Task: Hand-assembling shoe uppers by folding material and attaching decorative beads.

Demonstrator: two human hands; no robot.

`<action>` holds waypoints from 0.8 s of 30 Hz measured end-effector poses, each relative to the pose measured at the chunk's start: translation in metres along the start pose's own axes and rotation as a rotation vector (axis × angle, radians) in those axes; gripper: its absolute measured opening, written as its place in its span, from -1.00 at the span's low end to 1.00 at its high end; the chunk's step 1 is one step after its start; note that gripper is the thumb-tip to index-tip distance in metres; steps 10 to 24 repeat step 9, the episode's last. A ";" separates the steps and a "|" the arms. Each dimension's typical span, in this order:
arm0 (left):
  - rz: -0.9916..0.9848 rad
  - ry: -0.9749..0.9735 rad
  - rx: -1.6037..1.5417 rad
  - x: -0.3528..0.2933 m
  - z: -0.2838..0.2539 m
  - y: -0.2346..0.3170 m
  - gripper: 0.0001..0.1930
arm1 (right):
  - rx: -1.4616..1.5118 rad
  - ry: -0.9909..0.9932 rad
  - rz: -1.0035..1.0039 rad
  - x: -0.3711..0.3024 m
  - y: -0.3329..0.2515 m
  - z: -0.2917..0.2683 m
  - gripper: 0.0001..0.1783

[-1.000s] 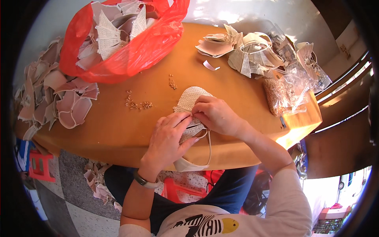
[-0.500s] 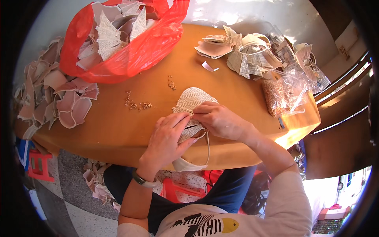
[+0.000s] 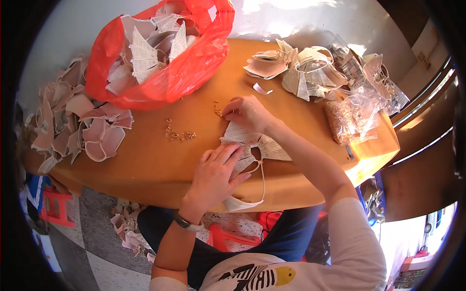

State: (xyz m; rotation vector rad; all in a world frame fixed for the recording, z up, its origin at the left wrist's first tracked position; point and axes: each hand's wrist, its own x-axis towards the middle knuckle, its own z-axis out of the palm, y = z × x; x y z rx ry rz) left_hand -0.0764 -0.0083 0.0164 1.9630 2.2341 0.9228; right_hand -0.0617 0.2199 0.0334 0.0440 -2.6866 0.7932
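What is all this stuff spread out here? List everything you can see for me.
table: one, orange-brown, middle of view.
white woven piece: one, white, with a strap hanging over the table's near edge, under both hands.
small beads: two little clusters, golden, loose on the table beyond the hands.
red bag: one, red plastic, far left of table, filled with white woven pieces.
pink pieces: a heap, pale pink, left end of table.
mixed pile: one, pink and white pieces, far right.
clear bag of beads: one, golden contents, right side.
red stool: one, on the floor at left.
left hand: pressing on the woven piece.
right hand: fingertips at the beads.
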 end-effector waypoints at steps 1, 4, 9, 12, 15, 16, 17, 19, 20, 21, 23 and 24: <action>0.004 0.006 0.016 -0.001 0.002 0.001 -0.42 | -0.042 -0.005 -0.011 0.004 0.001 0.003 -0.87; 0.003 0.006 0.035 -0.002 0.002 0.001 -0.40 | -0.094 -0.059 -0.045 0.012 0.004 0.005 -0.86; 0.010 0.013 0.099 -0.006 0.008 0.004 -0.38 | -0.221 -0.127 0.046 0.023 0.004 0.011 -0.81; 0.010 0.013 0.099 -0.006 0.008 0.004 -0.38 | -0.221 -0.127 0.046 0.023 0.004 0.011 -0.81; 0.010 0.013 0.099 -0.006 0.008 0.004 -0.38 | -0.221 -0.127 0.046 0.023 0.004 0.011 -0.81; 0.010 0.013 0.099 -0.006 0.008 0.004 -0.38 | -0.221 -0.127 0.046 0.023 0.004 0.011 -0.81; 0.010 0.013 0.099 -0.006 0.008 0.004 -0.38 | -0.221 -0.127 0.046 0.023 0.004 0.011 -0.81; 0.010 0.013 0.099 -0.006 0.008 0.004 -0.38 | -0.221 -0.127 0.046 0.023 0.004 0.011 -0.81; 0.010 0.013 0.099 -0.006 0.008 0.004 -0.38 | -0.221 -0.127 0.046 0.023 0.004 0.011 -0.81; 0.010 0.013 0.099 -0.006 0.008 0.004 -0.38 | -0.221 -0.127 0.046 0.023 0.004 0.011 -0.81; 0.010 0.013 0.099 -0.006 0.008 0.004 -0.38 | -0.221 -0.127 0.046 0.023 0.004 0.011 -0.81; 0.010 0.013 0.099 -0.006 0.008 0.004 -0.38 | -0.221 -0.127 0.046 0.023 0.004 0.011 -0.81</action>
